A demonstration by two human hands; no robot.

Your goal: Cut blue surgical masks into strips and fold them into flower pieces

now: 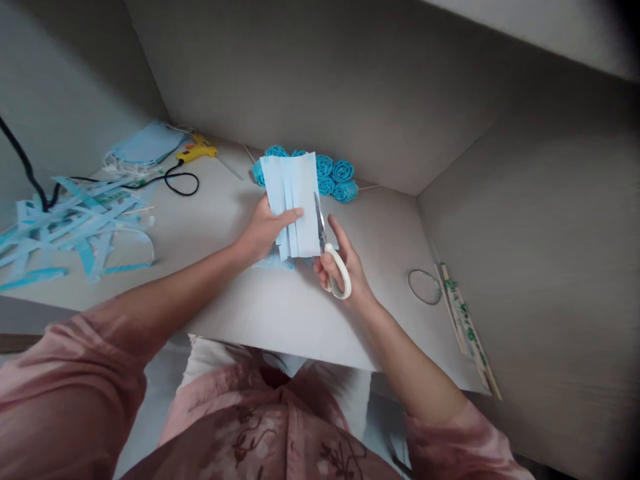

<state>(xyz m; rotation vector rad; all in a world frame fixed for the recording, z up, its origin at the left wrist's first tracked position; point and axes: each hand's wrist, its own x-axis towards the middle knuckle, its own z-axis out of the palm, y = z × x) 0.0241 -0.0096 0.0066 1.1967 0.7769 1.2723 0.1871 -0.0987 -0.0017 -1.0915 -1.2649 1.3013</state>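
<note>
My left hand (267, 227) grips a pale blue pleated face mask (303, 183) by its left side, thumb lying across the front folds. The mask is held up above the table. In my right hand (350, 267) is a pair of scissors (337, 270) with white handles, blades pointing up along the mask's right edge. Whether the blades are fully closed I cannot tell. A further piece of blue material (275, 260) shows below the mask, partly hidden by it. Behind the mask lie several blue rolled flowers (344, 171) on thin sticks, some of them covered from view.
At the left lie a heap of cut blue strips (85, 227), a stack of blue masks (145, 143) and a yellow glue gun (197, 150) with a black cord. A wire ring (424, 287) and wooden sticks (470, 327) lie at the right. Walls enclose the table (400, 233).
</note>
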